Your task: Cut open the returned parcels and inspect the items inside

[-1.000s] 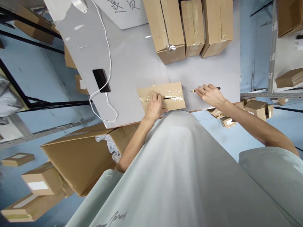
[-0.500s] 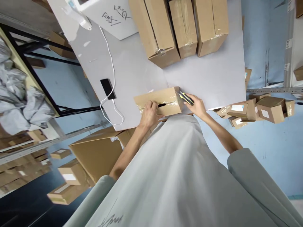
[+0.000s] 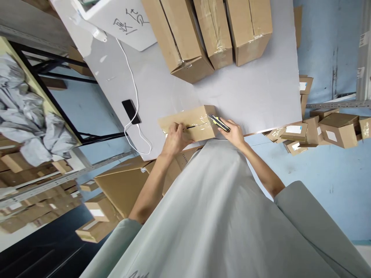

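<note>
At far left of frame, crumpled grey plastic bags (image 3: 31, 112) on a shelf, with rows of brown cartons (image 3: 43, 210) below in the lower left. Next, toward lower left, small cartons with white labels (image 3: 100, 210) beside a large cardboard box (image 3: 124, 185). At left of centre, on the pale worktable (image 3: 269, 92), a black smartphone (image 3: 131, 111) with a white charging cable (image 3: 132, 69) lying across, and above, at upper left, a white panel (image 3: 127, 23) with handwritten black characters. At centre, left hand (image 3: 175, 139) grasping the left part of a small taped carton (image 3: 199, 112), with fingers bent over the top beside the dark seam and thumb along the near edge. Carton lying flat near the table's front edge, at centre of frame. At upper centre, three taller taped cartons (image 3: 213, 34) side by side. Just right of centre, yellow-and-black utility knife (image 3: 219, 123) clasped in right hand (image 3: 233, 133), blade pointing up-left at the small carton's right end; blade contact impossible to tell. At right edge, more cartons (image 3: 337, 129) in a heap beyond the table.
</note>
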The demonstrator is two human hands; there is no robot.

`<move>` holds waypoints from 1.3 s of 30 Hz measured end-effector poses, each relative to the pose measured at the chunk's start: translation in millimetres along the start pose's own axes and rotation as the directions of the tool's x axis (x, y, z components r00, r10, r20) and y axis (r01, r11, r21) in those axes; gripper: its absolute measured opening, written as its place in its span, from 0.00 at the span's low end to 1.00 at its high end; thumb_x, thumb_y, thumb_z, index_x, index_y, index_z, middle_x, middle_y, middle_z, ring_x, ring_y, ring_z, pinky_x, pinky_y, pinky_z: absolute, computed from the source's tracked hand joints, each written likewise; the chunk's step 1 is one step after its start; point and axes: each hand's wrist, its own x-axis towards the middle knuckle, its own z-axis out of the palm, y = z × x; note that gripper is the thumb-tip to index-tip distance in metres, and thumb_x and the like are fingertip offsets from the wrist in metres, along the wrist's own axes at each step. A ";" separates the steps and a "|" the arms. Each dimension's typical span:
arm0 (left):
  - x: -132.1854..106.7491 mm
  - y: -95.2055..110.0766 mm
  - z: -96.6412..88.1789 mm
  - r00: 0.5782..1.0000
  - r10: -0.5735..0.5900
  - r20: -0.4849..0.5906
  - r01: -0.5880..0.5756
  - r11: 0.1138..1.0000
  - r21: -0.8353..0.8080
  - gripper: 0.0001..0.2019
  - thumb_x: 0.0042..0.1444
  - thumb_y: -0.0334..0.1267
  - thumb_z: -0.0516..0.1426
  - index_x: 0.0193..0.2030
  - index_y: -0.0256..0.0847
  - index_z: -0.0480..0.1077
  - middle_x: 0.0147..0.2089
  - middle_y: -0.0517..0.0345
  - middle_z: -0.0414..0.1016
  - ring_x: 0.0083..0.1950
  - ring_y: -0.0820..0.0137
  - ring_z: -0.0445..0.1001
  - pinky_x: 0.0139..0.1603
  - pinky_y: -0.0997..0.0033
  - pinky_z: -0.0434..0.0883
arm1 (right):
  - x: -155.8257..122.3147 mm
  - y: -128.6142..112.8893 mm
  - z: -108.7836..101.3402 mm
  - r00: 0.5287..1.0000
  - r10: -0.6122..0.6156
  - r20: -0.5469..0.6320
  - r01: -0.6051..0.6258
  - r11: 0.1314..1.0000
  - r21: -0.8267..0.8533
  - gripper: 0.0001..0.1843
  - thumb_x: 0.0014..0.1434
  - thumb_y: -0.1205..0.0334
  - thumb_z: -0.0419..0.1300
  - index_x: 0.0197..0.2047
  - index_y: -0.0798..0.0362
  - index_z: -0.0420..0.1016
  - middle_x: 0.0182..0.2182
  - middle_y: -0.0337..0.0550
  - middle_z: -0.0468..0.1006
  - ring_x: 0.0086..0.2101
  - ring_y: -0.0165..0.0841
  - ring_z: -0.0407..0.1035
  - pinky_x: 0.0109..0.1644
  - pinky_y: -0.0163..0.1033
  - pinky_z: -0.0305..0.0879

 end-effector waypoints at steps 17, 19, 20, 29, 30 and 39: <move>-13.1 3.0 8.3 0.998 -0.016 -0.055 0.020 0.997 0.069 0.37 0.54 0.38 0.77 0.68 0.44 0.71 0.65 0.37 0.73 0.67 0.41 0.79 0.73 0.39 0.77 | 13.0 -12.7 -7.3 1.000 0.004 0.002 -0.004 0.995 -0.102 0.31 0.76 0.58 0.64 0.79 0.41 0.78 0.64 0.47 0.87 0.60 0.49 0.84 0.65 0.51 0.81; -11.3 2.3 7.3 0.999 -0.016 -0.039 0.019 0.997 0.077 0.36 0.54 0.39 0.77 0.67 0.45 0.73 0.65 0.38 0.73 0.66 0.42 0.79 0.72 0.39 0.77 | 13.6 -11.2 -7.2 1.000 -0.003 0.001 0.003 0.994 -0.106 0.31 0.76 0.58 0.64 0.79 0.40 0.78 0.64 0.46 0.87 0.60 0.49 0.84 0.65 0.51 0.82; -10.6 1.7 7.1 0.999 -0.019 -0.033 0.022 0.997 0.078 0.35 0.54 0.39 0.77 0.67 0.46 0.73 0.65 0.39 0.73 0.65 0.42 0.79 0.71 0.40 0.77 | 13.6 -10.4 -7.1 1.000 -0.006 0.001 0.006 0.994 -0.109 0.31 0.76 0.58 0.64 0.79 0.40 0.78 0.64 0.46 0.87 0.60 0.48 0.84 0.65 0.51 0.82; -26.8 11.6 17.3 0.995 -0.032 -0.098 0.037 0.998 0.050 0.38 0.60 0.37 0.72 0.76 0.46 0.69 0.69 0.35 0.72 0.70 0.42 0.78 0.72 0.40 0.76 | 16.7 -7.9 -8.9 1.000 -0.018 -0.005 0.017 0.992 -0.124 0.32 0.76 0.57 0.64 0.80 0.42 0.77 0.64 0.48 0.86 0.60 0.49 0.84 0.66 0.52 0.81; -28.5 13.9 16.6 0.995 -0.028 -0.097 0.033 0.998 0.050 0.39 0.60 0.36 0.72 0.77 0.45 0.69 0.70 0.34 0.71 0.70 0.41 0.78 0.72 0.40 0.76 | 17.1 -8.3 -9.2 1.000 -0.016 0.001 0.016 0.992 -0.127 0.31 0.76 0.57 0.64 0.80 0.42 0.77 0.64 0.48 0.86 0.60 0.49 0.84 0.66 0.52 0.81; 15.9 1.3 -25.0 0.994 0.056 -0.090 -0.049 0.996 0.075 0.30 0.70 0.40 0.65 0.77 0.47 0.71 0.75 0.38 0.75 0.73 0.42 0.77 0.78 0.39 0.73 | 18.7 -11.2 -14.5 0.999 -0.045 0.010 0.046 0.983 -0.177 0.32 0.77 0.58 0.63 0.81 0.42 0.76 0.63 0.49 0.86 0.59 0.50 0.84 0.65 0.52 0.81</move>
